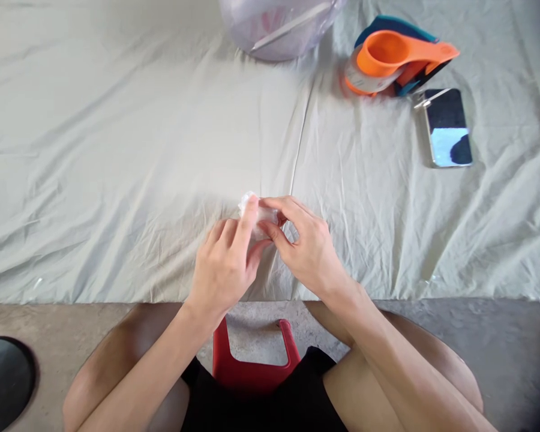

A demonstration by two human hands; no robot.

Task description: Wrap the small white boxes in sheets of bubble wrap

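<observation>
Between my two hands, close to the table's front edge, is a small, clear, crinkled plastic-wrapped piece (pixel 266 216); what is inside it cannot be made out. My left hand (pixel 225 255) grips its left side, the index finger stretched along the top and the thumb below. From the right, my right hand (pixel 303 240) pinches the piece between thumb and fingers. Both hands touch it just above the cloth, and the fingers partly cover it.
A grey-green wrinkled cloth (pixel 139 150) covers the table. At the back stand a translucent plastic container (pixel 283 30), an orange tape dispenser (pixel 378 63) and a phone (pixel 447 129) with a small metal item on it. A red stool (pixel 252 372) is below me; a black round object (pixel 4 384) lies left.
</observation>
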